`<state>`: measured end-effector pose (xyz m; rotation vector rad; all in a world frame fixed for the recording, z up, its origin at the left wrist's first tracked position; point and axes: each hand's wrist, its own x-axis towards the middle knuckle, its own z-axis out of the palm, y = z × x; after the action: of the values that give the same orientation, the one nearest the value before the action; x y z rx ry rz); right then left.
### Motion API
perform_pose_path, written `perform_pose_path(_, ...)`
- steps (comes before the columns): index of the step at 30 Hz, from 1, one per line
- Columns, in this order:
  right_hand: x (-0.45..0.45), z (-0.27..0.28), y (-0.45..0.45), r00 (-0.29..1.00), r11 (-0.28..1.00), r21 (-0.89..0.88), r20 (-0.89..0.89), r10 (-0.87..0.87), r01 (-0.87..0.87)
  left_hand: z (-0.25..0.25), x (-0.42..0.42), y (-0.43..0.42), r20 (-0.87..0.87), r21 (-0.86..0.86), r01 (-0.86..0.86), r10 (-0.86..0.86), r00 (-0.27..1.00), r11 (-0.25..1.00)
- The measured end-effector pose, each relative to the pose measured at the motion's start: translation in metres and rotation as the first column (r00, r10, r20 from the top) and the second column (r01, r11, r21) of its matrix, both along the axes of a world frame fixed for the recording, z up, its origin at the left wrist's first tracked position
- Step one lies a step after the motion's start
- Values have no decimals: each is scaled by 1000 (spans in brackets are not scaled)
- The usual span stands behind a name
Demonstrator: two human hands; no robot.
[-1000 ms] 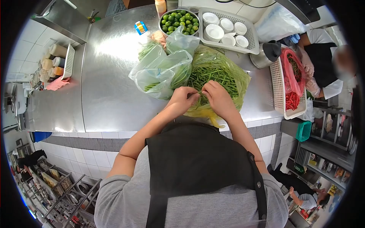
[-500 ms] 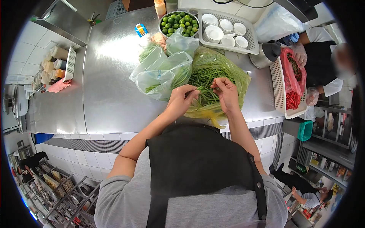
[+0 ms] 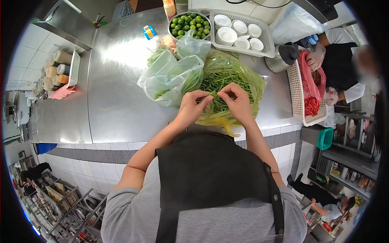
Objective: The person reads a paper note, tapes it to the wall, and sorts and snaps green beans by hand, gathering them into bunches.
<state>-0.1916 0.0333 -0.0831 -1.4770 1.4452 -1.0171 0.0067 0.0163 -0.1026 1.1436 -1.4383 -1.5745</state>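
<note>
My left hand (image 3: 195, 104) pinches a green bean piece (image 3: 212, 94) between thumb and fingers, over the left edge of an open yellow-green bag (image 3: 257, 87). Close on its right, my right hand (image 3: 235, 100) has thumb and fingertips closed at the other end of that piece. Many cut green beans (image 3: 221, 80) fill the bag below both hands. A clear plastic bag (image 3: 168, 77) with long green beans in it lies just left of the yellow-green one.
Behind the bags stand a bowl of green limes (image 3: 189, 25) and a grey tray (image 3: 267, 37) of white dishes. A steel jug (image 3: 279, 58) and a white basket (image 3: 296, 91) with red chillies are at right, where a co-worker's gloved hands (image 3: 316, 58) reach in.
My right hand has come down from the right of the piece to meet my left hand again. At right, the co-worker's gloved hand has moved over the red bag.
</note>
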Motion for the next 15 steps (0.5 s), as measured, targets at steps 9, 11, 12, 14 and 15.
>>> perform_pose_path(9,-10,-3,-9,522,890,360,835,-174,-279,-2,5,-6,-47,109,70,-65,997,992)
perform_pose_path(11,-16,-9,-11,546,885,398,810,-215,-242,1,5,-10,-170,187,83,-51,984,979)
perform_pose_path(12,-14,-9,-11,547,885,399,809,-216,-241,5,5,-12,-287,265,106,-26,958,958)
perform_pose_path(14,-6,-8,-9,778,933,345,556,-294,106,17,6,-14,-398,377,111,53,916,920)
perform_pose_path(15,-7,-8,-8,778,933,345,556,-292,104,24,7,-16,-493,479,127,146,858,869)
